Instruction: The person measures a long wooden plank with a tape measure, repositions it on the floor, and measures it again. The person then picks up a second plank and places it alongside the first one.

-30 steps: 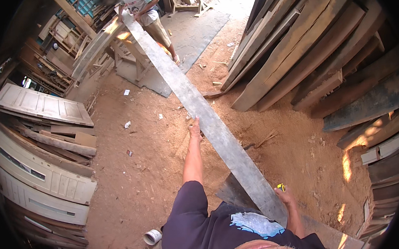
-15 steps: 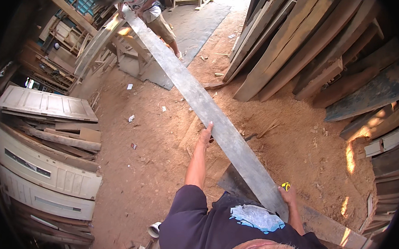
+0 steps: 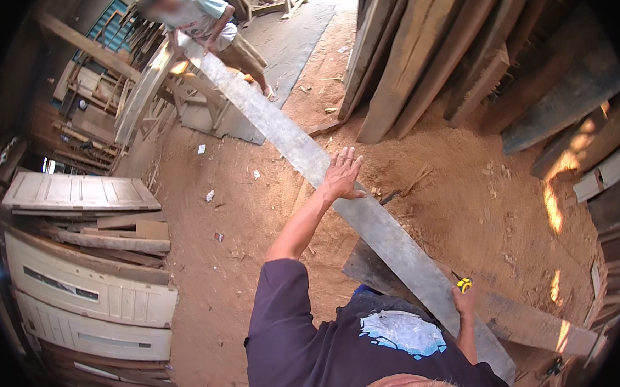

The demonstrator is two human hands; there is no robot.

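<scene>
A long grey wooden plank (image 3: 285,135) slants from the far left toward my body on the near right. My left hand (image 3: 343,174) lies on its upper face around mid-length, fingers outstretched and spread. At the plank's right edge, near my body, my right hand (image 3: 464,302) is closed around a yellow and black tape measure (image 3: 464,283). Whether that hand also grips the plank is hard to see. At the far end a co-worker (image 3: 196,19) bends over the plank with both hands at it. Beneath the near part, another board (image 3: 538,321) crosses at an angle.
Thick timber slabs (image 3: 415,52) lean in a row on the right. Pale panelled doors (image 3: 95,277) and loose offcuts are stacked on the left. Wooden trestles (image 3: 208,93) stand by the co-worker. Sawdust and paper scraps cover the dirt floor (image 3: 255,218).
My left hand has gone from holding the plank's left edge to lying spread on top. The plank has shifted toward me, its near end now farther right. The co-worker has come nearer.
</scene>
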